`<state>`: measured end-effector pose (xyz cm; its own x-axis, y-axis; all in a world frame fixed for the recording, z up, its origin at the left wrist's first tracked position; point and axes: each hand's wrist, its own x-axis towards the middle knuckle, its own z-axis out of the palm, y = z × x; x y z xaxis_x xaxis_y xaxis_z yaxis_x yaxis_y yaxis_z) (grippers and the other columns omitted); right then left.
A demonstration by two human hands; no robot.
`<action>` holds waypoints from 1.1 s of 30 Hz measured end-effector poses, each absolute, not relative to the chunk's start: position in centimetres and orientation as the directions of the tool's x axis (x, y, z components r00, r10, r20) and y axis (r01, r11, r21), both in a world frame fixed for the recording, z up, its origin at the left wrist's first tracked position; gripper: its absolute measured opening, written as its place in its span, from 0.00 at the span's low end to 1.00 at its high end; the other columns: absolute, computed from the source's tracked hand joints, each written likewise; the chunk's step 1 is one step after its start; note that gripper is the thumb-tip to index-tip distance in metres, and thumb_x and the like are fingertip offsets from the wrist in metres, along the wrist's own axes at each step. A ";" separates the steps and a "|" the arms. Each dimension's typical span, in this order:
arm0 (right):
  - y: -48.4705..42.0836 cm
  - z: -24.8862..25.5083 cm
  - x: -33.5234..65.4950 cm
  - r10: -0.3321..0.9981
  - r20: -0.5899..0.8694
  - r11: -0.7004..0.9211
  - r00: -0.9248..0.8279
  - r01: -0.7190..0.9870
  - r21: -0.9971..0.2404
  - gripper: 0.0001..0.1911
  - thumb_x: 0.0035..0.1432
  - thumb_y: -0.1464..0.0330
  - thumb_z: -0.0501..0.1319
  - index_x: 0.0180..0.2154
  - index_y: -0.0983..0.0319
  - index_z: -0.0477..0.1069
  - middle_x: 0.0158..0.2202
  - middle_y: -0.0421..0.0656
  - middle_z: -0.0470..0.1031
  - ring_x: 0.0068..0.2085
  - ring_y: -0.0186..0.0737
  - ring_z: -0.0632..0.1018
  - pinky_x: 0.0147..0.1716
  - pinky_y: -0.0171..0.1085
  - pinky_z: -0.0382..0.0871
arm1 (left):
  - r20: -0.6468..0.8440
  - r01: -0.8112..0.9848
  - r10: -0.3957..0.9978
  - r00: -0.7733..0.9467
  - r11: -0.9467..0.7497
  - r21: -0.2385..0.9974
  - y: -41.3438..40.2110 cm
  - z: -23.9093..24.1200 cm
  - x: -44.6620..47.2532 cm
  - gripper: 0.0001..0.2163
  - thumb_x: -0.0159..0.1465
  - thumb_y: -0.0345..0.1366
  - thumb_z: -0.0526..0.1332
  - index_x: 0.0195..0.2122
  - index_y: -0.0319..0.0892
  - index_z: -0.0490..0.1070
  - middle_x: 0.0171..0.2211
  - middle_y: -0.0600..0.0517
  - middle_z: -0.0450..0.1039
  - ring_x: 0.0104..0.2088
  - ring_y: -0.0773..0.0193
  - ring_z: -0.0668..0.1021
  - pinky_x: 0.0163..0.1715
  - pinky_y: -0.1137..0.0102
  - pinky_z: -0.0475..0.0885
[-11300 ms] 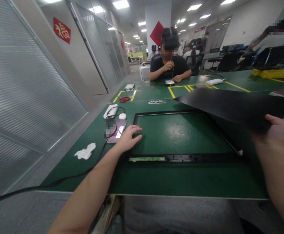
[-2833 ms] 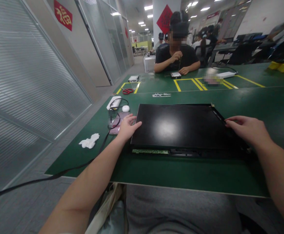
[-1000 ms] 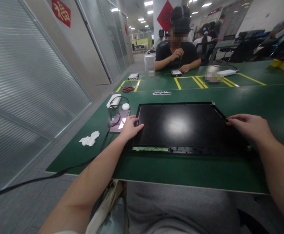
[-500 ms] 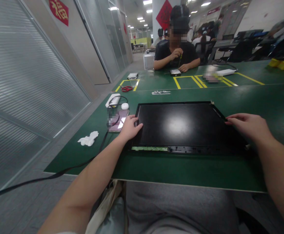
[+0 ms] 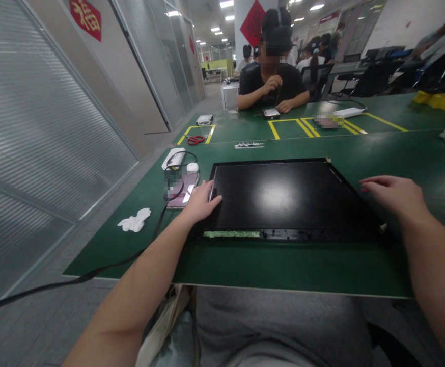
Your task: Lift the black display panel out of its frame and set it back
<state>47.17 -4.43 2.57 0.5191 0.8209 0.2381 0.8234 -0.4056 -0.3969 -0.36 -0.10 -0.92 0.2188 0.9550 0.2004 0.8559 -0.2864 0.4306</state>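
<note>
head view shows a glossy black panel (image 5: 279,196), left grip (image 5: 200,202) spread against it, right grip (image 5: 397,195) slightly parted, empty.

Big black screen (image 5: 245,199) flat inside black frame (image 5: 322,235) on green desk (image 5: 283,267). Left hand (image 5: 202,201) at frame's left edge. Right hand (image 5: 396,194) apart, near right edge. Red scissors (image 5: 195,140) farther back.

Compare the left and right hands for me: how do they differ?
The left hand is at the left edge of the black frame, seemingly touching it; the right hand is off the right edge, with green table showing between. The left hand's thumb is spread from its fingers, while the right hand's fingertips sit closer together. Both are bare.
</note>
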 end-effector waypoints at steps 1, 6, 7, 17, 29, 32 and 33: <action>-4.2 2.4 47.4 0.831 0.197 -0.436 0.520 0.829 -0.350 0.16 0.40 0.59 0.52 0.29 0.57 0.74 0.29 0.42 0.73 0.28 0.40 0.70 0.26 0.38 0.60 | 0.194 0.853 0.953 0.234 -0.297 0.429 -0.1 -1.0 -0.3 0.29 0.64 0.44 0.61 0.64 0.38 0.62 0.63 0.36 0.65 0.65 0.41 0.64 0.63 0.49 0.58; -3.3 1.6 47.7 0.857 0.061 -0.477 0.511 0.833 -0.280 0.18 0.39 0.57 0.53 0.29 0.57 0.74 0.30 0.44 0.72 0.29 0.41 0.70 0.25 0.38 0.60 | 0.142 0.874 0.967 0.214 -0.254 0.414 -0.4 -0.6 0.1 0.31 0.65 0.46 0.59 0.65 0.33 0.59 0.64 0.32 0.62 0.66 0.40 0.62 0.63 0.51 0.58; -3.3 1.6 47.6 0.861 0.057 -0.470 0.506 0.833 -0.293 0.18 0.39 0.57 0.53 0.29 0.57 0.74 0.29 0.43 0.72 0.29 0.41 0.70 0.25 0.37 0.60 | 0.137 0.877 0.967 0.214 -0.252 0.410 -0.5 -0.4 0.3 0.31 0.65 0.45 0.59 0.65 0.31 0.59 0.64 0.32 0.63 0.66 0.41 0.63 0.63 0.52 0.58; -3.3 1.3 47.6 0.889 0.100 -0.394 0.447 0.857 -0.332 0.15 0.38 0.58 0.53 0.27 0.57 0.73 0.28 0.42 0.72 0.29 0.39 0.69 0.27 0.37 0.60 | 0.144 0.918 0.979 0.143 -0.186 0.349 -0.2 -0.2 0.3 0.25 0.66 0.35 0.54 0.64 0.31 0.61 0.62 0.34 0.67 0.64 0.44 0.67 0.64 0.52 0.58; -3.5 1.2 47.4 0.889 0.138 -0.376 0.437 0.867 -0.326 0.13 0.40 0.60 0.53 0.25 0.57 0.72 0.28 0.42 0.72 0.29 0.40 0.70 0.28 0.39 0.60 | 0.190 0.737 0.967 0.171 -0.253 0.627 -0.2 0.1 -0.7 0.28 0.61 0.26 0.53 0.64 0.42 0.66 0.62 0.46 0.69 0.62 0.51 0.70 0.64 0.55 0.62; -3.5 1.3 47.3 0.888 0.137 -0.379 0.439 0.866 -0.326 0.13 0.39 0.60 0.54 0.25 0.57 0.72 0.27 0.42 0.72 0.29 0.40 0.69 0.28 0.39 0.60 | 0.200 0.627 0.970 0.136 -0.240 0.741 -0.2 0.3 -0.8 0.29 0.60 0.27 0.54 0.64 0.44 0.65 0.61 0.48 0.71 0.61 0.53 0.71 0.63 0.54 0.63; -3.5 1.4 47.3 0.887 0.131 -0.383 0.443 0.864 -0.327 0.13 0.39 0.60 0.54 0.25 0.57 0.72 0.27 0.42 0.71 0.29 0.40 0.69 0.28 0.39 0.60 | 0.194 0.567 0.973 0.121 -0.229 0.792 -0.2 0.3 -0.7 0.29 0.59 0.27 0.55 0.64 0.44 0.65 0.61 0.48 0.71 0.60 0.53 0.72 0.62 0.54 0.65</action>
